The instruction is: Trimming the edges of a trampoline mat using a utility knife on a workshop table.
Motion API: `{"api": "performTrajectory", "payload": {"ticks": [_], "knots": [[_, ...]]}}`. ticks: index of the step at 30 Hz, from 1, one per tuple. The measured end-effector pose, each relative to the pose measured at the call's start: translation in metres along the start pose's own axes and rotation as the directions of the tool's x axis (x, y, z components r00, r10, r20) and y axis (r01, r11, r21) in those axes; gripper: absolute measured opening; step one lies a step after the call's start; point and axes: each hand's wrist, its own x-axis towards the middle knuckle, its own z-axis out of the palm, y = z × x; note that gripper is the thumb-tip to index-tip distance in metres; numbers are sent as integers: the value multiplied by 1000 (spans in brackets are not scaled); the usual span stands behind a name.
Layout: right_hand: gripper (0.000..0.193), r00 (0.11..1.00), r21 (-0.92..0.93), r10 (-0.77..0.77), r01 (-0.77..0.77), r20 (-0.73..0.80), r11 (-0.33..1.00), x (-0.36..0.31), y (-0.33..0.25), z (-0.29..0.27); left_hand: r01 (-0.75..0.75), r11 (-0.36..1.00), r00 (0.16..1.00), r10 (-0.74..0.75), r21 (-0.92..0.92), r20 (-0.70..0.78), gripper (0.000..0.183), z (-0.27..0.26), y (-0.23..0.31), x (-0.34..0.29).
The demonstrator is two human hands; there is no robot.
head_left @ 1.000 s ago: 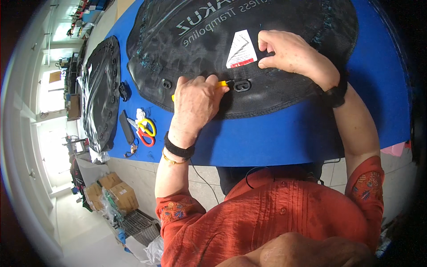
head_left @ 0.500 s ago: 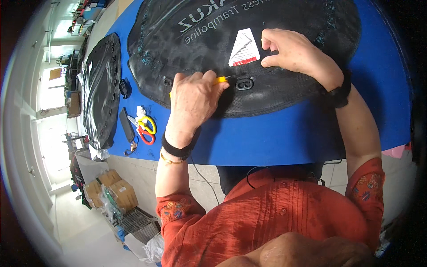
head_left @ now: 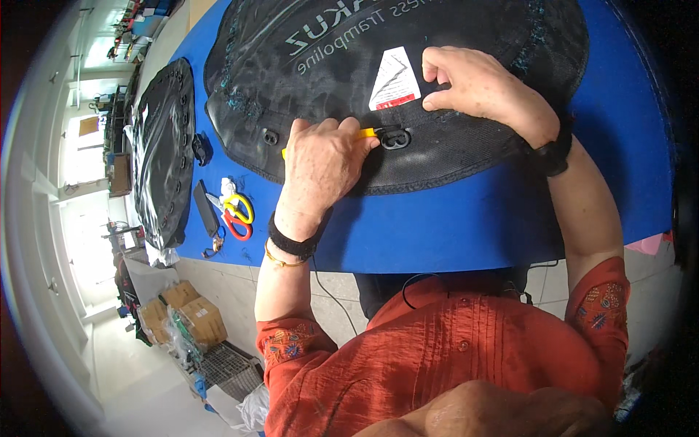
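Observation:
A black mesh trampoline mat (head_left: pixel 466 149) lies on the blue table in front of me. My left hand (head_left: pixel 322 164) is closed round a slim yellow-handled tool (head_left: pixel 366 133). The tool's dark tip reaches a black oval ring (head_left: pixel 396 139) near the mat's front edge. My right hand (head_left: pixel 477 86) hovers over or rests on the mat beside a white label with a red strip (head_left: pixel 394 81). Its thumb and forefinger are curved with a gap between them, and nothing shows in that gap. Left of my left hand sits a smaller black fitting (head_left: pixel 270 137) on the mat.
Scissors with red and yellow handles (head_left: pixel 237 216) lie on the blue table (head_left: pixel 437 237) at the left, next to a dark flat bar (head_left: pixel 206 209). Beyond them lies another black mat (head_left: pixel 164 156). Cardboard boxes (head_left: pixel 198 320) stand lower left, past the table.
The tool's tip has moved slightly right, up to the oval ring. My right hand has hardly moved. The whole view has shifted a little.

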Motion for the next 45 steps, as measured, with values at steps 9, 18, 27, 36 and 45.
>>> {"api": "performTrajectory", "payload": {"ticks": [9, 18, 27, 36, 45], "knots": [[35, 1000, -10, -8, 8, -7, 1000, 0, 2, 1, -37, 999, 999, 38, 22, -20, 33, 0, -1, 0], [39, 998, 11, 29, -30, 49, 1000, 0, -4, -7, -16, 1000, 1000, 15, 25, 14, 33, -1, -4, -3], [39, 999, 10, 13, -13, 43, 1000, 1, 1, -4, -13, 999, 999, 15, 42, -46, 33, 1, -11, -9], [39, 999, 3, 6, -6, 44, 1000, 1, 0, -5, -2, 1000, 1000, 2, -20, -21, 35, -1, -8, -9], [37, 1000, -7, 7, -7, 25, 1000, 0, 2, -1, 4, 1000, 1000, -4, 2, 3, 35, -3, -7, -8]]}}
